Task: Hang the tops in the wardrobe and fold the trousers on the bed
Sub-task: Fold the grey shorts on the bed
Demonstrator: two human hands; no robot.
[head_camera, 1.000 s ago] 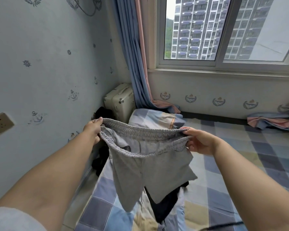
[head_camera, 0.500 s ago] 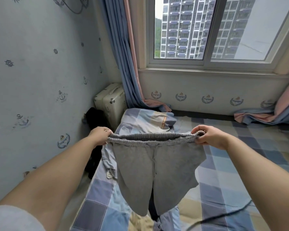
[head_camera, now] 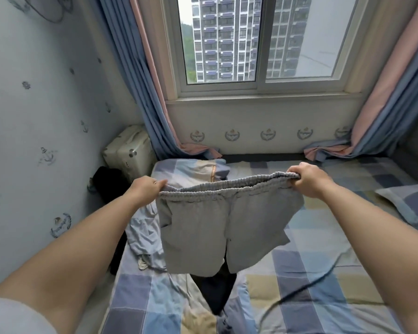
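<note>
A pair of grey shorts [head_camera: 217, 227] with an elastic waistband hangs in the air above the checked bed [head_camera: 311, 268]. My left hand [head_camera: 146, 188] pinches the left end of the waistband. My right hand [head_camera: 309, 178] grips the right end, and the band is stretched flat between them. Both legs of the shorts hang straight down. Under them on the bed lie a light blue garment [head_camera: 143, 235] and a dark garment [head_camera: 215, 292]. No wardrobe is in view.
A cream suitcase [head_camera: 128, 153] stands in the corner by the left wall, with a black bag [head_camera: 106, 182] beside it. A folded checked quilt [head_camera: 191, 169] lies at the bed's head below the window. A pillow [head_camera: 408, 203] sits at the right, and a black cable [head_camera: 307, 283] crosses the bed.
The waistband, first held open as a loop, has been pulled flat and taut. My hands have moved further apart and the shorts now hang spread out, front facing me.
</note>
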